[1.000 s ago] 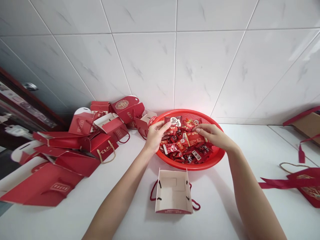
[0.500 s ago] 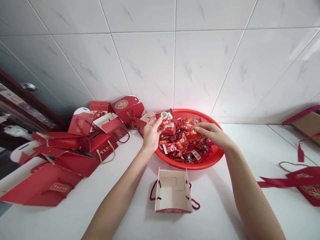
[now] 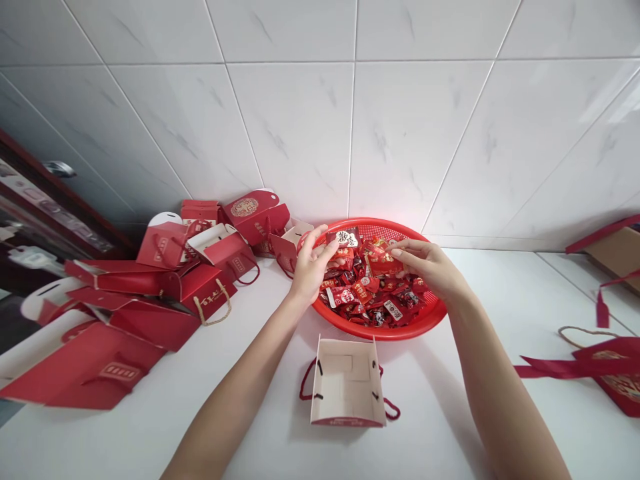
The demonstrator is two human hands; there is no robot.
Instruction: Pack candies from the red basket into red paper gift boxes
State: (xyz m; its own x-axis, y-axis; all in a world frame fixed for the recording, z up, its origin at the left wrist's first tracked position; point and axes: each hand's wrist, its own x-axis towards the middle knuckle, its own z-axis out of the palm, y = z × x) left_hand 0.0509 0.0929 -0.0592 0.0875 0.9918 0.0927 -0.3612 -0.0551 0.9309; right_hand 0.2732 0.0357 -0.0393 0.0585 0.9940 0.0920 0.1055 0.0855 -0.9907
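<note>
Left hand (image 3: 311,267): bare, no ring, glove or watch visible; forearm bare, no sleeve in view. Right hand (image 3: 429,265): bare likewise, short plain nails, forearm unsleeved to the frame edge.

A white label with dark Chinese characters, too blurred to read, showed on the candy packet (image 3: 343,238); other print was illegible.

A packet (image 3: 347,238) is pinched by the left hand (image 3: 311,267) and another (image 3: 384,263) by the right hand (image 3: 425,267), above the basket (image 3: 429,319).
</note>
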